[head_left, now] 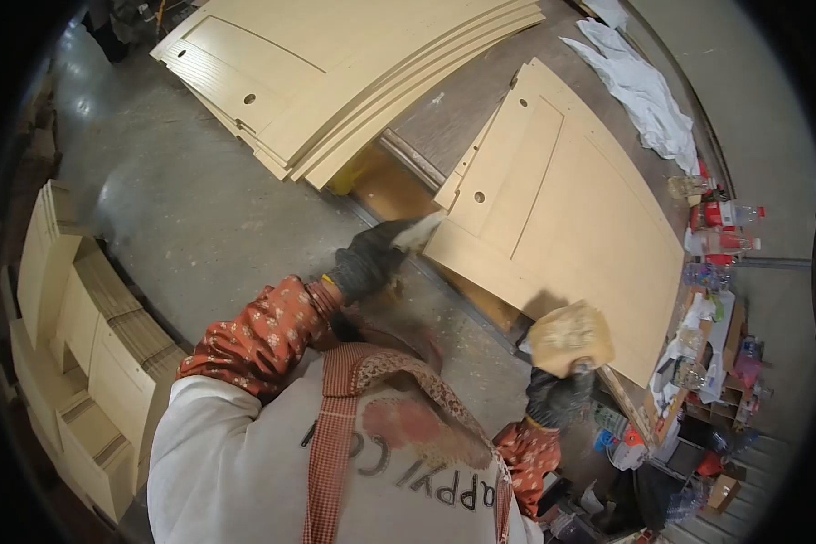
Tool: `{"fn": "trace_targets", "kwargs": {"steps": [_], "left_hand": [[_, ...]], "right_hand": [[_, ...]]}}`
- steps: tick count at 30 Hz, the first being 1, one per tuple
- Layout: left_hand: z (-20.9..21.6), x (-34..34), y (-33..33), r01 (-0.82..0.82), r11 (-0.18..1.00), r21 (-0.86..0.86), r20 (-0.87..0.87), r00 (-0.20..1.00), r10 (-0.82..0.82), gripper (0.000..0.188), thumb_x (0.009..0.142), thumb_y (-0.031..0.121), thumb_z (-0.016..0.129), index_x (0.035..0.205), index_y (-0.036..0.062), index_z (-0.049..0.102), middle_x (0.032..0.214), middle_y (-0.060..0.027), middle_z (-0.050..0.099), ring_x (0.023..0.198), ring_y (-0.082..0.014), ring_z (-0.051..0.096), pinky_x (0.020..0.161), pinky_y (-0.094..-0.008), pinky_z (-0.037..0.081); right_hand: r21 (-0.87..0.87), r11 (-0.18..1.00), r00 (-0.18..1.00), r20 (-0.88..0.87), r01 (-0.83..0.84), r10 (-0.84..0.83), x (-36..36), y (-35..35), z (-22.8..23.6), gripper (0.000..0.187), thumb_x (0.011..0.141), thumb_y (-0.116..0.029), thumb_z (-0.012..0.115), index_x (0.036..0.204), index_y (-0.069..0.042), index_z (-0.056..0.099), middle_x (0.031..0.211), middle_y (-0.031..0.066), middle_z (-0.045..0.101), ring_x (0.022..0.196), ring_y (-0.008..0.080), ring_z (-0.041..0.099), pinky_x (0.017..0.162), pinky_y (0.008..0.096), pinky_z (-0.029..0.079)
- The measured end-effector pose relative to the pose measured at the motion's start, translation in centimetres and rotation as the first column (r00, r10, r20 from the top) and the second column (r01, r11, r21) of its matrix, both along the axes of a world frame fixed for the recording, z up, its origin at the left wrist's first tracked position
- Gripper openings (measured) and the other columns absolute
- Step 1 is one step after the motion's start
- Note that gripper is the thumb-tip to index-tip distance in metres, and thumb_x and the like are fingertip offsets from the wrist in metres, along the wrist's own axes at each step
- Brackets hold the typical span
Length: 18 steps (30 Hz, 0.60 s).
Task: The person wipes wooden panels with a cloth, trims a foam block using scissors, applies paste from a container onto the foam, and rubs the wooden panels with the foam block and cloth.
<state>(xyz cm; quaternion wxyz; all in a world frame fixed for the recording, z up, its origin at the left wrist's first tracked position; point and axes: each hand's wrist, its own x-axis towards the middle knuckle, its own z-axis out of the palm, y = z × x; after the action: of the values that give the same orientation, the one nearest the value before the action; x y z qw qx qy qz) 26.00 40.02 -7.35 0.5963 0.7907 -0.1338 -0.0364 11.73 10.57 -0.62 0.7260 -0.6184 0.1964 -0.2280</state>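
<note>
A pale cream door-shaped panel [580, 199] with a grooved outline and round holes lies on the worktable, a second panel's edge showing beneath it. My left hand [370, 261], in a dark glove, reaches to the panel's near left corner. A whitish, blurred shape [417, 233] extends from its fingers to the panel edge; whether it is cloth or the glove's fingertips is unclear. My right hand [558, 396], also dark-gloved, is closed on a tan, fuzzy sponge-like pad [571, 339] at the panel's near right edge. The pad hides part of the fingers.
A stack of similar panels [335, 63] lies at the far left. More cream panels [100, 335] stand at the left on the grey floor [199, 227]. White cloth [639, 91] lies on the table's far right. Plastic bottles [730, 240] and clutter line the right edge.
</note>
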Motion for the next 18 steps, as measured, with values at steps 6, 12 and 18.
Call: {"fn": "trace_targets", "kwargs": {"steps": [6, 12, 18], "left_hand": [[-3.1, -2.2, 2.1, -0.198, 0.966, -0.168, -0.542, 0.837, 0.077, 0.046, 0.084, 0.019, 0.058, 0.125, 0.0006, 0.049, 0.103, -0.0123, 0.063, 0.091, -0.0169, 0.059, 0.080, -0.0307, 0.048], [-5.0, -3.5, 3.9, -0.255, 0.909, -0.330, -0.454, 0.887, 0.084, 0.047, 0.086, 0.017, 0.058, 0.127, -0.0007, 0.047, 0.104, -0.0081, 0.061, 0.091, -0.0154, 0.057, 0.080, -0.0285, 0.047], [-5.7, -5.3, 5.5, -0.382, 0.844, -0.376, -0.493, 0.854, 0.167, 0.042, 0.089, 0.013, 0.056, 0.126, -0.0029, 0.046, 0.107, -0.0088, 0.060, 0.093, -0.0142, 0.056, 0.081, -0.0282, 0.047]], "right_hand": [[-0.821, 0.544, 0.980, -0.198, -0.175, 0.017, 0.0, 9.3, 2.2, 0.078, 0.075, -0.039, 0.072, 0.131, 0.003, 0.039, 0.125, 0.0191, 0.049, 0.112, 0.0318, 0.052, 0.096, 0.0416, 0.043], [-0.922, -0.073, 0.880, -0.384, -0.379, 0.280, 1.7, 13.4, 2.2, 0.081, 0.069, -0.037, 0.075, 0.132, 0.001, 0.040, 0.125, 0.0187, 0.049, 0.114, 0.0332, 0.050, 0.094, 0.0441, 0.040], [-0.910, -0.149, 0.871, -0.415, -0.388, 0.263, 3.6, 14.7, 2.6, 0.080, 0.069, -0.030, 0.077, 0.133, 0.002, 0.040, 0.125, 0.0190, 0.051, 0.112, 0.0353, 0.051, 0.096, 0.0430, 0.040]]}}
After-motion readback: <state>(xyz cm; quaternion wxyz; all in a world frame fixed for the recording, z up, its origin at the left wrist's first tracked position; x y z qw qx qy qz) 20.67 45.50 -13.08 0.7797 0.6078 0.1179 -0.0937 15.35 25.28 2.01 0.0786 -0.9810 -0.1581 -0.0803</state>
